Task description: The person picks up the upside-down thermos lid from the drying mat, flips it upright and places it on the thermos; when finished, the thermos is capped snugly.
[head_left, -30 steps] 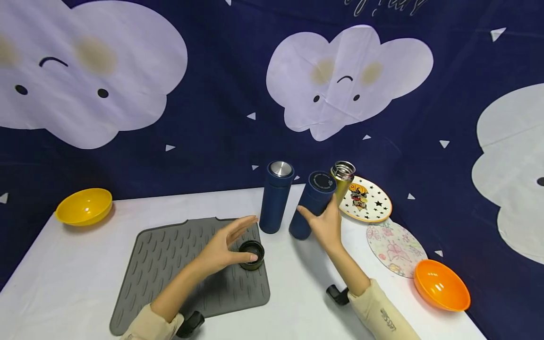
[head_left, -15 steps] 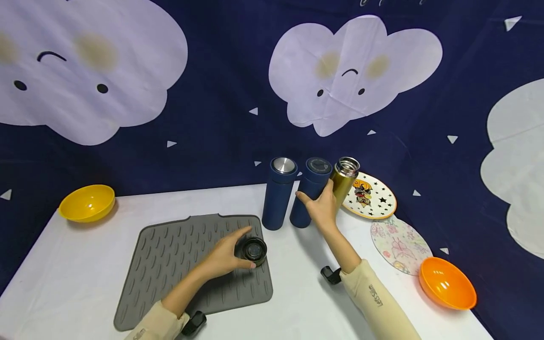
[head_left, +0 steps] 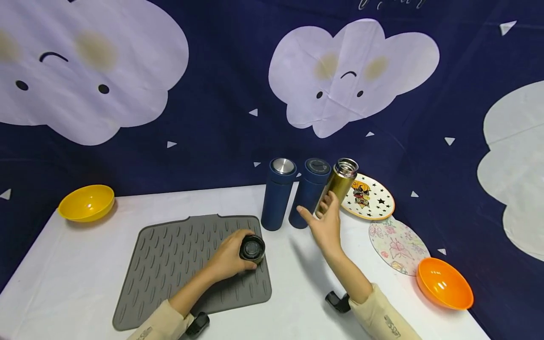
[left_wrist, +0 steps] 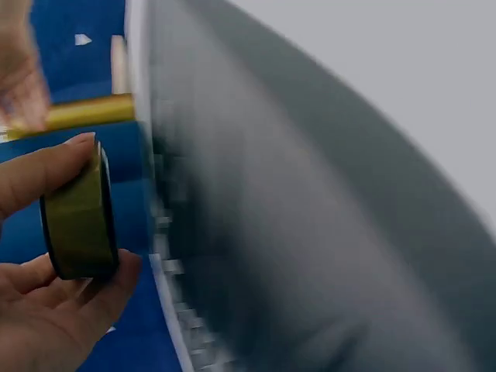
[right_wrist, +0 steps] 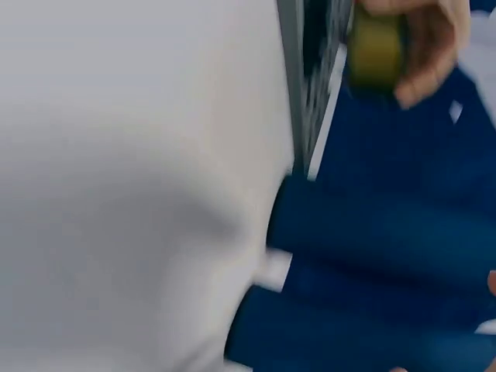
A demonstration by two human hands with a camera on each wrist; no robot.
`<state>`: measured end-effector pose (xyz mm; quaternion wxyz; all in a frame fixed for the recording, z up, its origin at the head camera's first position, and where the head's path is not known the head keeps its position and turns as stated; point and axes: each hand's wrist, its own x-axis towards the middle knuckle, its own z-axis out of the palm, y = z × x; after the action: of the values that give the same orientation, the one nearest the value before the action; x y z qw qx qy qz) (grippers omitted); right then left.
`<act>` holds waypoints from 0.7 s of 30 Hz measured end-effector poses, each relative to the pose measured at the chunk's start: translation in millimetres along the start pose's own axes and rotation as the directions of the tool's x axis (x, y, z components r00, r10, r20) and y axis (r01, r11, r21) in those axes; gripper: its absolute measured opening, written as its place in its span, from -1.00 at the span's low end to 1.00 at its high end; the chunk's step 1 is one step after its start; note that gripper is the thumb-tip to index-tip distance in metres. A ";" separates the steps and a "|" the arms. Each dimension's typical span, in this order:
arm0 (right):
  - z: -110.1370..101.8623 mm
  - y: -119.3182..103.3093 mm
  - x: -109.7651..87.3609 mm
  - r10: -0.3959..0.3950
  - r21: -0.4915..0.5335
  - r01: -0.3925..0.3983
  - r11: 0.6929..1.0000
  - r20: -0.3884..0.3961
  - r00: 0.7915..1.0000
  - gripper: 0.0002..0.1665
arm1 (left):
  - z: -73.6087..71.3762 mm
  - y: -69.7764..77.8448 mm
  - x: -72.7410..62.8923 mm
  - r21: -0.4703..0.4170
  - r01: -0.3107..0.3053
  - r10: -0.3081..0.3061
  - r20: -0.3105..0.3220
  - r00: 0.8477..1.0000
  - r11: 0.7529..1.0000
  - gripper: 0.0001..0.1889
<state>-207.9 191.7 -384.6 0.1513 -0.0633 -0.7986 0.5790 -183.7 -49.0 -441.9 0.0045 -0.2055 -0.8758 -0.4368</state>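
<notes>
My left hand (head_left: 228, 257) grips an olive-gold bottle lid (head_left: 252, 248) with a black inside, over the right side of the grey drying mat (head_left: 187, 264). In the left wrist view, thumb and fingers pinch the lid (left_wrist: 79, 221) by its sides, apart from the mat. My right hand (head_left: 326, 230) holds nothing, its fingers loosely bent in front of an uncapped gold thermos (head_left: 343, 185). Its thumb is close to a navy thermos (head_left: 309, 193) with a dark top; whether they touch I cannot tell. Left of that stands another navy thermos (head_left: 276, 200) with a silver top.
A yellow bowl (head_left: 87, 204) stands at the table's back left. On the right lie a star-patterned plate (head_left: 374, 203), a floral round mat (head_left: 399, 245) and an orange bowl (head_left: 444, 283). A dark cloud-print cloth (head_left: 221, 118) hangs behind the white table (head_left: 55, 274).
My left fingers have closed round the lid and raised it from the mat. The dark-topped navy thermos was set upright further back, and my right hand has let go of it.
</notes>
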 end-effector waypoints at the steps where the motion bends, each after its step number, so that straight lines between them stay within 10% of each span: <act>1: -0.7 -0.5 -10.1 0.028 0.024 -0.029 0.999 0.030 0.999 0.09 | -2.9 4.0 -2.3 -0.006 -0.004 0.004 -0.017 1.000 1.000 -0.23; 5: -0.3 -0.4 -45.6 0.124 0.135 -0.167 0.977 0.279 0.952 -0.16 | -14.3 22.9 -13.6 -0.029 -0.031 0.029 -0.070 0.997 0.999 -0.23; 11: 3.6 -0.1 -79.3 0.125 0.275 -0.413 0.868 0.685 0.718 -0.33 | -19.5 44.4 -34.0 -0.037 -0.102 0.099 -0.083 0.992 0.994 -0.19; 14: 6.4 -1.0 -89.3 0.082 0.320 -0.488 0.812 0.766 0.638 -0.37 | -18.6 51.0 -42.0 -0.032 -0.144 0.141 -0.088 0.986 0.989 -0.20; 21: 9.6 -1.0 -102.4 0.067 0.392 -0.562 0.728 0.776 0.628 -0.49 | -17.1 56.3 -52.4 -0.041 -0.188 0.183 -0.101 0.978 0.981 -0.19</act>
<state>-114.0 154.4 -403.7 -0.2709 0.0711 -0.5371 0.7956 -118.2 -50.7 -398.2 0.0825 -0.2647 -0.8403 -0.4659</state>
